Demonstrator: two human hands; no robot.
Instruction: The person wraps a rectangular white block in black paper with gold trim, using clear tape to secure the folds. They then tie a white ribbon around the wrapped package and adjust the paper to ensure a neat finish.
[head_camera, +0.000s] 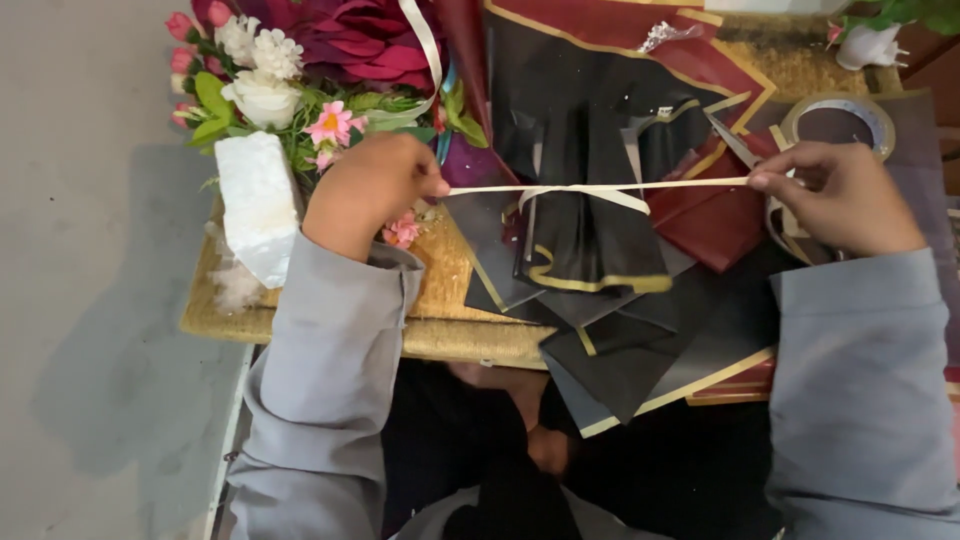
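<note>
Item: cream ribbon (600, 186). You are stretching it taut and level between both hands, above the folded wrapping sheets.

Left hand (365, 190): you are closing it into a loose fist, pinching the ribbon's left end between thumb and fingertips, just beside the flower cluster.

Right hand (845, 195): you are curling the fingers shut around the ribbon's right end, with a pair of scissors (738, 146) showing under the same hand; whether you are gripping the scissors firmly cannot be told.

Black wrapping sheet (590, 240), gold-edged: it is lying gathered and pleated under the ribbon, with a cream loop crossing its narrow waist.

Dark red wrapping sheet (715, 215), gold-edged: it is lying beneath and to the right of the black one.

Artificial flowers (290, 70), pink, white and deep maroon with green leaves: they are lying at the upper left.

White foam block (258, 205): it is resting just left of your left wrist.

Tape roll (838, 118): it is sitting just beyond your right hand.

Woven tan mat (440, 320): it is bearing all of the above.
</note>
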